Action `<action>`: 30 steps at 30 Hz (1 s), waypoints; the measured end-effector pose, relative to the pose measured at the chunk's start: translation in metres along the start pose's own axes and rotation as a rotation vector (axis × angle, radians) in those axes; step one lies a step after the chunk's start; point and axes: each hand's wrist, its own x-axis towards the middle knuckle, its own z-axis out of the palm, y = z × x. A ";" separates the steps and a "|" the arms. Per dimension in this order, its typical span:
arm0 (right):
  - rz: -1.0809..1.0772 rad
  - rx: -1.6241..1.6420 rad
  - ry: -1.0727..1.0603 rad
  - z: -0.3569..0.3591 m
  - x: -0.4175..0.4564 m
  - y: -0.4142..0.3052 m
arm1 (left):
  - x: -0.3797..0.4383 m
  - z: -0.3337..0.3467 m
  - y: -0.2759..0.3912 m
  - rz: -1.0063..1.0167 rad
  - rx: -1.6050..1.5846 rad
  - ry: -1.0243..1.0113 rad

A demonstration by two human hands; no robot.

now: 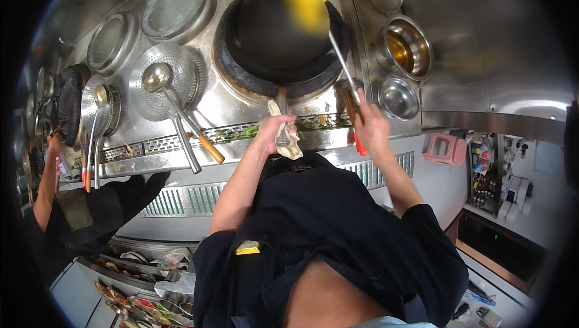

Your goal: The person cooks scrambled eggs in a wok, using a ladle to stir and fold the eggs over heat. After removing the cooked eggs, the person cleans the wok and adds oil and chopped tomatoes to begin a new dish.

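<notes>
My left hand [277, 131] grips the wok's handle [281, 97] through a folded, off-white cloth [289, 146]. The black wok [282, 43] sits on the round burner ring and looks empty inside. My right hand [372, 122] is closed round the thin metal shaft [344, 63] of a utensil, probably a ladle. Above the wok's far right part, a bright yellow, blurred mass [310, 2] is at the far end of that shaft; what it is I cannot tell. A bamboo wok brush [350, 102] and a red handle [358, 145] lie just left of my right hand.
Left of the wok, a steel ladle [156, 77] lies on a perforated strainer [140, 97], near lidded pots [174, 9]. At right stand a pot of amber liquid [409, 47] and a steel bowl [399, 98]. A co-worker's arm [45, 183] is at far left. Food scraps line the drain grate [226, 135].
</notes>
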 end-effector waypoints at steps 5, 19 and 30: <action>0.025 -0.143 -0.097 0.047 -0.031 -0.016 | 0.005 -0.004 -0.003 -0.014 -0.025 -0.047; 0.009 0.170 -0.115 0.008 -0.010 -0.017 | 0.013 -0.012 -0.006 -0.021 -0.077 -0.089; -0.088 0.101 -0.207 0.008 0.069 0.008 | 0.011 -0.013 -0.006 0.004 -0.093 -0.074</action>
